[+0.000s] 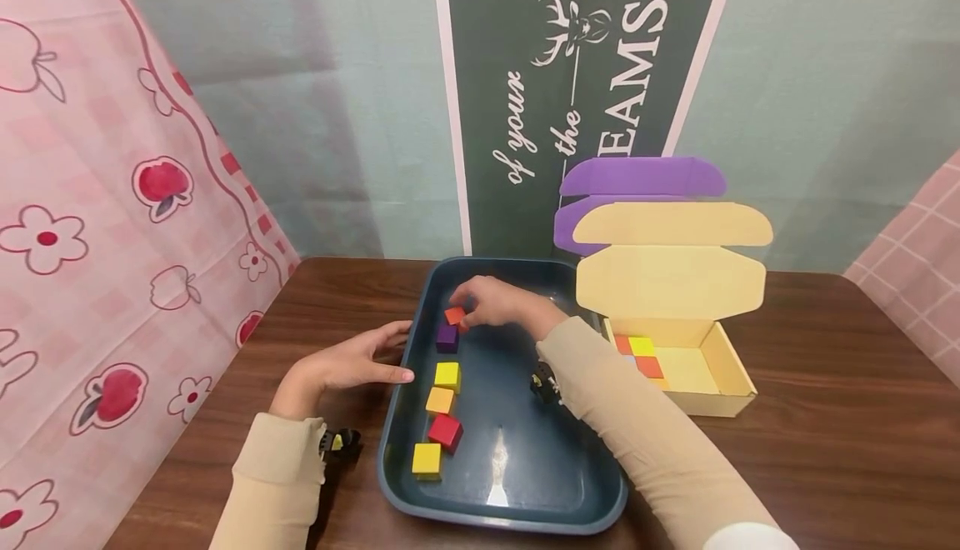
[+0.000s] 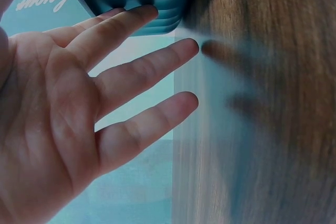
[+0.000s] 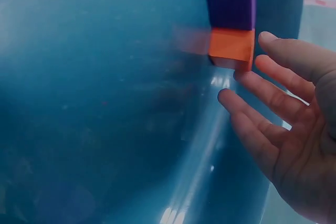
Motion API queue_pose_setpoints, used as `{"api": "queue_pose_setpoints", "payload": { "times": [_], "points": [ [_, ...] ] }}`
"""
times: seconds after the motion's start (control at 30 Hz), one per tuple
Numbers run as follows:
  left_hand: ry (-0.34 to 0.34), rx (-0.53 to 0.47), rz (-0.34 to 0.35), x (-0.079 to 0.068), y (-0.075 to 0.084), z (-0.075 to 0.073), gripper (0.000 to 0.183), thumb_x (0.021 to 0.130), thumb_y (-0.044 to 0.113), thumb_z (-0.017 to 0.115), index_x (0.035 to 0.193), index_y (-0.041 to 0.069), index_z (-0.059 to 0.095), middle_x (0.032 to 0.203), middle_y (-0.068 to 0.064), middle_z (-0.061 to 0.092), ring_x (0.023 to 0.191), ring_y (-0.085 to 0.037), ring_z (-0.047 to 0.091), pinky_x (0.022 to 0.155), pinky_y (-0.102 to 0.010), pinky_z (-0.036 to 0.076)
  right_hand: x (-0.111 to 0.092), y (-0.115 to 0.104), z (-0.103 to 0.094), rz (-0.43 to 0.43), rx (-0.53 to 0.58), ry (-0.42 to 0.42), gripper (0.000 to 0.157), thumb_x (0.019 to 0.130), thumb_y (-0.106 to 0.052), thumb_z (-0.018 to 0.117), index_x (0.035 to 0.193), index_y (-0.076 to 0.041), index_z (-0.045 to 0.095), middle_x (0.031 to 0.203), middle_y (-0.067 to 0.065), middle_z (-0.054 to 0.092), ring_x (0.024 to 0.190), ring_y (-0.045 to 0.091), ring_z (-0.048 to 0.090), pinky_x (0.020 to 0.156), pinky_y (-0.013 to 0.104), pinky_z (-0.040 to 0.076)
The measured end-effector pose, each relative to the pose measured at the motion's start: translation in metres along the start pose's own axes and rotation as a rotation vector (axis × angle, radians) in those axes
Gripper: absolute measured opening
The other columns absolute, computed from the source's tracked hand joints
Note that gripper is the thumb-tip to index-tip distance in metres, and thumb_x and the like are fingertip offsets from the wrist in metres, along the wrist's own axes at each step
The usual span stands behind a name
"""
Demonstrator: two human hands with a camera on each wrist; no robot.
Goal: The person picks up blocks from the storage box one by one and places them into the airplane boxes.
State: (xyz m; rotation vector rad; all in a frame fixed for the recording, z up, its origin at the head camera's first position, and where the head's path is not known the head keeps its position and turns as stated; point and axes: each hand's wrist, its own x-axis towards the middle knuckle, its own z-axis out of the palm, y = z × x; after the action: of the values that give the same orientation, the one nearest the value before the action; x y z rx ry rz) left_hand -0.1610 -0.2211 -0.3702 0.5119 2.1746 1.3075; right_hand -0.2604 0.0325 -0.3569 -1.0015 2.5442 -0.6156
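In the head view, several coloured cubes stand in a rough column along the left side of a dark blue tray (image 1: 517, 417). The orange cube (image 1: 454, 315) is farthest back, right beside a purple cube (image 1: 447, 338). My right hand (image 1: 491, 300) reaches over the tray to the orange cube; the right wrist view shows loosely spread fingers, fingertips right at the cube (image 3: 231, 45) and the thumb a little apart from it. My left hand (image 1: 348, 362) is at the tray's left side, thumb near the rim; in the left wrist view its fingers (image 2: 142, 69) are spread, holding nothing.
Nearer in the tray are a yellow cube (image 1: 447, 376), a light orange cube (image 1: 440, 401), a red cube (image 1: 446, 432) and another yellow cube (image 1: 427, 460). Right of the tray, an open cream box (image 1: 693, 367) holds several cubes; a purple box lid (image 1: 637, 177) rises behind it.
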Motion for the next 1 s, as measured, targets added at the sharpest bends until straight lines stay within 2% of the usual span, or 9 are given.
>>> {"api": "queue_pose_setpoints", "payload": {
  "times": [0.27, 0.63, 0.8, 1.0],
  "points": [
    [0.006, 0.003, -0.002, -0.001, 0.001, -0.001, 0.087, 0.092, 0.030, 0.071, 0.156, 0.004, 0.020, 0.157, -0.023, 0.036, 0.146, -0.046, 0.030, 0.115, -0.061, 0.034, 0.003, -0.002, 0.004, 0.024, -0.021, 0.002, 0.024, 0.088, -0.011, 0.074, 0.112, -0.008, 0.070, 0.104, 0.007, 0.070, 0.091, 0.020, 0.060, 0.090, 0.034, 0.056],
    [0.014, 0.019, -0.016, -0.001, 0.002, 0.000, 0.086, 0.092, 0.030, 0.071, 0.156, 0.005, 0.021, 0.158, -0.022, 0.035, 0.146, -0.045, 0.030, 0.115, -0.060, 0.034, -0.004, 0.002, -0.003, 0.017, -0.016, -0.017, 0.018, 0.086, -0.008, 0.072, 0.104, -0.007, 0.070, 0.093, 0.007, 0.068, 0.081, 0.019, 0.059, 0.075, 0.026, 0.054],
    [0.014, 0.020, -0.011, -0.001, 0.002, 0.000, 0.086, 0.092, 0.031, 0.071, 0.156, 0.005, 0.020, 0.157, -0.022, 0.035, 0.146, -0.046, 0.031, 0.115, -0.060, 0.035, -0.010, 0.004, -0.009, 0.012, 0.017, -0.001, 0.023, 0.086, -0.008, 0.071, 0.109, -0.007, 0.069, 0.099, 0.007, 0.069, 0.086, 0.019, 0.061, 0.082, 0.029, 0.056],
    [0.017, 0.020, -0.009, -0.001, 0.001, 0.000, 0.087, 0.091, 0.032, 0.071, 0.156, 0.005, 0.020, 0.158, -0.023, 0.035, 0.146, -0.046, 0.031, 0.114, -0.061, 0.035, -0.023, 0.002, -0.021, -0.044, 0.058, 0.047, 0.031, 0.086, -0.008, 0.069, 0.116, -0.004, 0.067, 0.108, 0.010, 0.070, 0.093, 0.022, 0.064, 0.090, 0.034, 0.057]
  ]
}}
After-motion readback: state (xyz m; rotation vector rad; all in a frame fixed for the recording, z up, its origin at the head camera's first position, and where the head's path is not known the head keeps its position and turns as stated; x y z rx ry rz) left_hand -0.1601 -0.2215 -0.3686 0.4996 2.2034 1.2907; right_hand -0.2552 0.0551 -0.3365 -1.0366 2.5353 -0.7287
